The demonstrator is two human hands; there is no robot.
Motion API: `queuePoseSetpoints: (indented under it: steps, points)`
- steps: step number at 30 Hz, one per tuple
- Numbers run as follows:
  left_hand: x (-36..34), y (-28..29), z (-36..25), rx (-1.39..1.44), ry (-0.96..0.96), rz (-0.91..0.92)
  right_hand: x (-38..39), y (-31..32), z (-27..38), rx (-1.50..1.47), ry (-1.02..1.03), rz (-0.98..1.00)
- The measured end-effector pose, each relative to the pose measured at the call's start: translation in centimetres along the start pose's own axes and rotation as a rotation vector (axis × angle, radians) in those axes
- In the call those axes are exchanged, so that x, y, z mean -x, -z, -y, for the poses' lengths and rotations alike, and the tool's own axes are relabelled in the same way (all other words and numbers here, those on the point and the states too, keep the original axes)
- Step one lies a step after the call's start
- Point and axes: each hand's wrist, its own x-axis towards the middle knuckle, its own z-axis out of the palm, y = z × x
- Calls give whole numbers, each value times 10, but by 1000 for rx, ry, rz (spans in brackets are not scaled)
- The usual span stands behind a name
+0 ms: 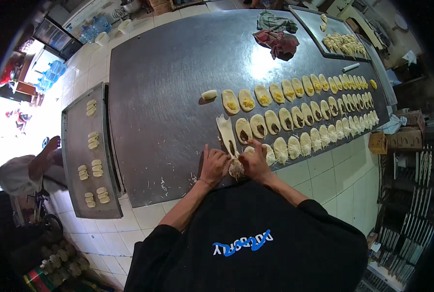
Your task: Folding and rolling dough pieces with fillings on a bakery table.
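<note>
A long, flattened dough strip lies on the metal table at its near edge, with dark filling toward its near end. My left hand pinches that near end from the left. My right hand grips it from the right, fingers bent; the exact fingertip contact is partly hidden. Between my hands, close to my body, sits a pale brownish lump whose kind I cannot make out. To the right run rows of flat dough ovals: yellow-filled ones, dark-filled ones and ones with pale shreds.
A tray of shaped rolls stands left, beside another person's arm. Green and red cloths lie at the far side. Another tray of dough pieces is far right, near a white rod. Shreds dot the metal table.
</note>
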Motion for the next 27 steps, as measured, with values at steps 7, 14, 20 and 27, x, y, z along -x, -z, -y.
queuePoseSetpoints:
  steps: [7, 14, 20, 27]
  points:
    - [-79, 12, 23, -267, 400, 90, -109, -9, -30, 102, -131, -77]
    - [-58, 13, 28, -3, 36, -128, -82, -3, -25, -13, 44, -5]
    - [-135, -1, 73, -343, 278, -168, -155, -21, -38, 38, -60, -54]
    - [-118, 3, 69, 33, 16, -72, -137, -2, -40, -39, 24, 130]
